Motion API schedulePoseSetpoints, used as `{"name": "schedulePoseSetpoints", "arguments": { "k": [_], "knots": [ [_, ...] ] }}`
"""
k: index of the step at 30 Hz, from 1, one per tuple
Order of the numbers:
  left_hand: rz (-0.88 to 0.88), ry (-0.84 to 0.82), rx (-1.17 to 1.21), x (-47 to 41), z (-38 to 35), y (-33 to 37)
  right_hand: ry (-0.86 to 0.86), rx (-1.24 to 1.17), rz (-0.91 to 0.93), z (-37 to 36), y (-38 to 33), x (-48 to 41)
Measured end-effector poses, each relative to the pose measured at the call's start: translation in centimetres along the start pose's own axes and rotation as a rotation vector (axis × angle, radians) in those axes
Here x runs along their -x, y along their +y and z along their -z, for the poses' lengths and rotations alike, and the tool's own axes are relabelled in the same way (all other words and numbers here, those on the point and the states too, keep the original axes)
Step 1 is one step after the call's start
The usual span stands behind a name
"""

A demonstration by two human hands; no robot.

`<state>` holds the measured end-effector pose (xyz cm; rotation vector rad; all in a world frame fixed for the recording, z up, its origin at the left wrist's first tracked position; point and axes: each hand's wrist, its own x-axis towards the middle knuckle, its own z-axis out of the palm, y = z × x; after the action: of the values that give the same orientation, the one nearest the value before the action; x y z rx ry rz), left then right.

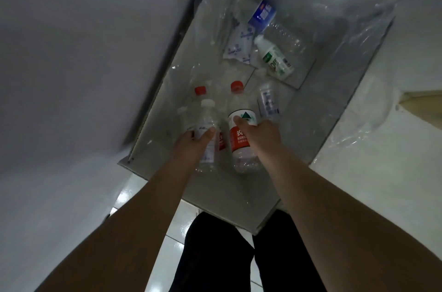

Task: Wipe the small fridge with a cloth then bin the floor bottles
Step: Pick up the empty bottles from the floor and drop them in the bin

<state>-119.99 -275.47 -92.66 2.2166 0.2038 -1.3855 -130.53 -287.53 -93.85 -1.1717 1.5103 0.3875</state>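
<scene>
I look straight down into a grey rectangular bin (267,217) lined with a clear plastic bag. My left hand (191,145) grips a clear bottle with a white cap (206,121) over the bin's near half. Tight behind it is a second bottle with a red cap (200,90); I cannot tell whether my left hand holds that one too. My right hand (260,133) grips a clear bottle with a red label and red cap (239,140), thumb on the label. Both bottles point away from me.
Deeper in the bin lie a blue carton (262,12), a clear empty bottle (284,35), a white bottle with a green label (275,59), white packets (239,45) and a small bottle (267,102). A white surface (71,64) stands close on the left. My legs stand on glossy white tiles (167,232).
</scene>
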Motion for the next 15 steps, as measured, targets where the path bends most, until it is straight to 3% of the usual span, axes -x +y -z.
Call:
{"name": "schedulePoseSetpoints", "arguments": {
  "k": [9, 15],
  "knots": [
    [-0.114, 0.158, -0.32, -4.4, -2.4, -1.5, 0.12, 0.138, 0.014, -3.1, 3.1, -3.9],
    [-0.144, 0.237, -0.379, -4.9, -3.3, -0.5, 0.084, 0.115, 0.024, -3.2, 3.4, -4.7]
  ]
}}
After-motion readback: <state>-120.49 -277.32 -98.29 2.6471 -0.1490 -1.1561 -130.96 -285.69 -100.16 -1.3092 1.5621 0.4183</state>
